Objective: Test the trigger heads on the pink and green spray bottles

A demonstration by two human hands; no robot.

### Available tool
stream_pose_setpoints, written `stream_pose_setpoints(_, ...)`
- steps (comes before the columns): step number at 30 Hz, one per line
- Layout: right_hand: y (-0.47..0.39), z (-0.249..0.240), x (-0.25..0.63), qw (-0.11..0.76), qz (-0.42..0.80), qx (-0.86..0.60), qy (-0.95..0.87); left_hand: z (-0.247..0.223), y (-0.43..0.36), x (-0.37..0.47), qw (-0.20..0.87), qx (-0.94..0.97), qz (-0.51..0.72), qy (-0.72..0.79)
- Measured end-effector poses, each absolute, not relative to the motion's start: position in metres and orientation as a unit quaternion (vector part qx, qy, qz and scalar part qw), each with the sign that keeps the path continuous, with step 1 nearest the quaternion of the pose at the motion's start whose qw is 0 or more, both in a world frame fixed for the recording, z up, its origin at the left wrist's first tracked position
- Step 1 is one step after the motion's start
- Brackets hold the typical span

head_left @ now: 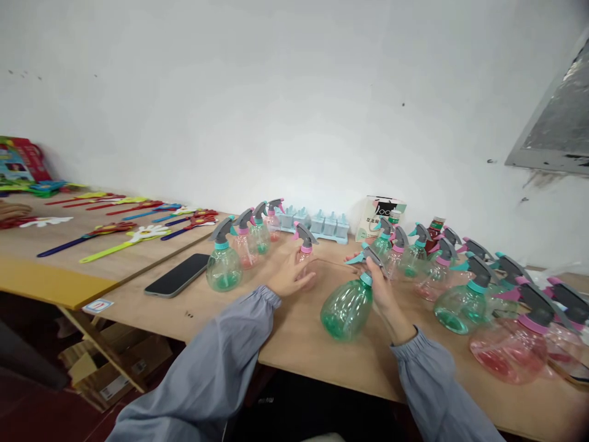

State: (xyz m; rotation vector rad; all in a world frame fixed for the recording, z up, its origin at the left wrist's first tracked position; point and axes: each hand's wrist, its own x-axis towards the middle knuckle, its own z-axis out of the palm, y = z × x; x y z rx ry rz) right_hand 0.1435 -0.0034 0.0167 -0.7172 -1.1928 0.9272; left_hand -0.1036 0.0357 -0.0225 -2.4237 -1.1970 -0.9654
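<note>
My right hand grips a green spray bottle by its grey trigger head and neck. That bottle is tilted in front of me, its blue-green trigger pointing left. My left hand is closed round the body of a smaller-looking pink spray bottle, which stands upright on the table; the hand hides most of its body. Left of it, several green and pink bottles form a row, with a green spray bottle nearest me. More bottles crowd the right side, among them a pink spray bottle.
A black phone lies at the left. Pale blue ice-pop molds and a printed box stand by the wall. On the adjoining left table are colourful hand-shaped toys. Cardboard boxes sit beneath.
</note>
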Motion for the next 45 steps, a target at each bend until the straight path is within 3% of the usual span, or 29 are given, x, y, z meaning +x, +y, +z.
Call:
stream_pose_setpoints(19,-0.008,0.028,0.164,0.741,0.261,-0.343,-0.514,-0.017,0.033,-0.106,0.13,-0.84,-0.331,-0.41)
stream_pose_setpoints(28,0.012,0.01,0.266,0.715,0.029,-0.517,-0.471,-0.022,0.037,-0.105,0.115,-0.84,-0.344,-0.403)
stream_pose_setpoints(45,0.058,0.004,0.284,0.715,-0.048,-0.506,-0.48,-0.019,0.033,-0.105,0.108,-0.843,-0.343,-0.401)
